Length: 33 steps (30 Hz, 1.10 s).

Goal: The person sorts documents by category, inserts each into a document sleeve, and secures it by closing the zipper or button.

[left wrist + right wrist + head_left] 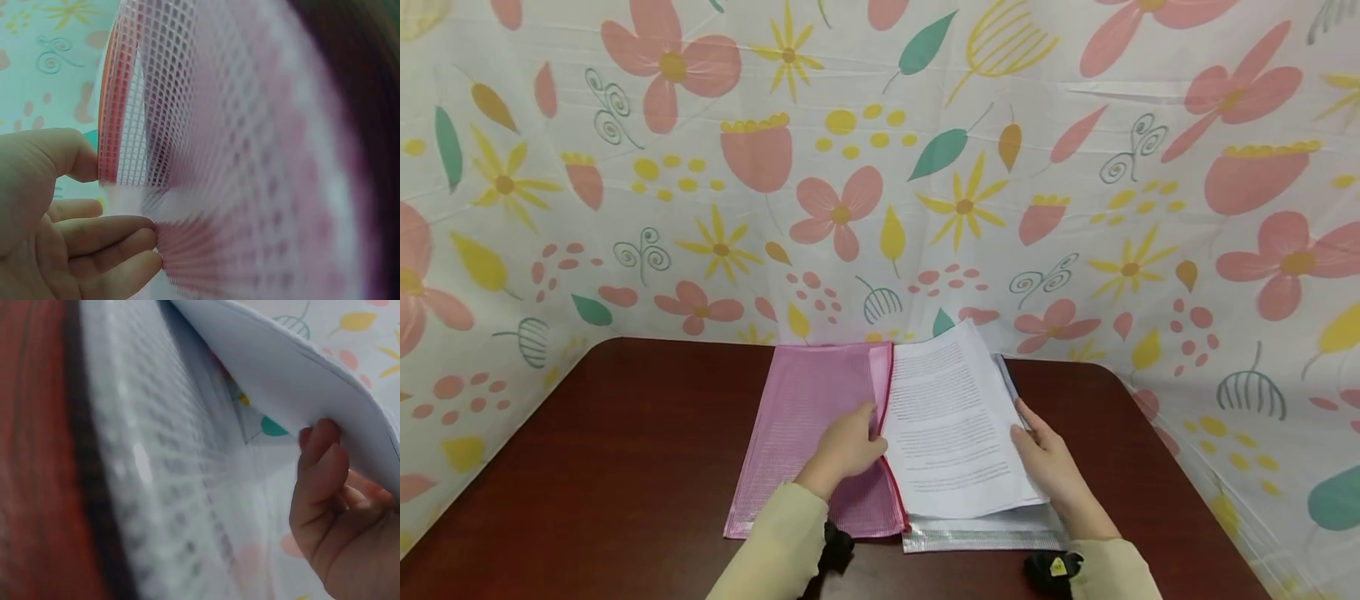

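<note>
A pink mesh zipper pouch (808,417) with a red zipper edge lies on the table, left of a stack of printed paper sheets (951,417). My left hand (848,446) holds the pouch near its zipper edge. In the left wrist view, the thumb (78,156) is at the zipper edge and the fingertips touch the mesh. My right hand (1052,462) grips the right edge of the sheets, fingers (322,459) curled under them in the right wrist view. Beneath the sheets lies a clear mesh pouch (985,540), mostly covered.
The dark brown table (602,467) runs back to a floral-patterned curtain (850,167), which also hangs along both sides. Black wrist straps (1051,573) sit at the sleeve cuffs.
</note>
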Each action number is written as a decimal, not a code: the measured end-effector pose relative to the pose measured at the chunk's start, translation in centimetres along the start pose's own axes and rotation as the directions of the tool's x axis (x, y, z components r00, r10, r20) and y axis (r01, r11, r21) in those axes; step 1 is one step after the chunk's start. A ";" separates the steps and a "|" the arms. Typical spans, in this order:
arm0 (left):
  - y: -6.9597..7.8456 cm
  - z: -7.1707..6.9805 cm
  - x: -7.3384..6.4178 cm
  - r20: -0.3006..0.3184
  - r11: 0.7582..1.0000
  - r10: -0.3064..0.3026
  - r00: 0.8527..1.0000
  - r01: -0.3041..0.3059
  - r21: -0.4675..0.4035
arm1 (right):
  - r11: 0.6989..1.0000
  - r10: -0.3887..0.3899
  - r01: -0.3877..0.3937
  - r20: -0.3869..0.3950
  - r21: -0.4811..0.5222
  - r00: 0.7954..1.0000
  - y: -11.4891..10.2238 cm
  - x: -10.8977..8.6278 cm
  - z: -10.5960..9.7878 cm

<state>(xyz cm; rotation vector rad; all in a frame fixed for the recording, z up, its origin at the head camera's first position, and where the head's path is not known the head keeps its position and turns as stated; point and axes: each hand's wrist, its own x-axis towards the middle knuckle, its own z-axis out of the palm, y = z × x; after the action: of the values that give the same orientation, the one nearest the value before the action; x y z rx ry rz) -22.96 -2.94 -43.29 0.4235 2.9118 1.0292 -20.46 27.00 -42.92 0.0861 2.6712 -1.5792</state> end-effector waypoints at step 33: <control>2.3 0.2 -2.3 0.225 0.972 0.091 0.970 -0.136 0.192 | 0.994 0.072 -0.079 0.099 0.072 0.992 -0.4 -0.7 -1.1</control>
<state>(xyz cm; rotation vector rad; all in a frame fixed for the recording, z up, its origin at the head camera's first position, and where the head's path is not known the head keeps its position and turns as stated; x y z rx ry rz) -20.18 -1.74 -42.18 0.6718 2.8329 0.6444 -19.84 27.79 -42.01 0.1087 2.5055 -1.6180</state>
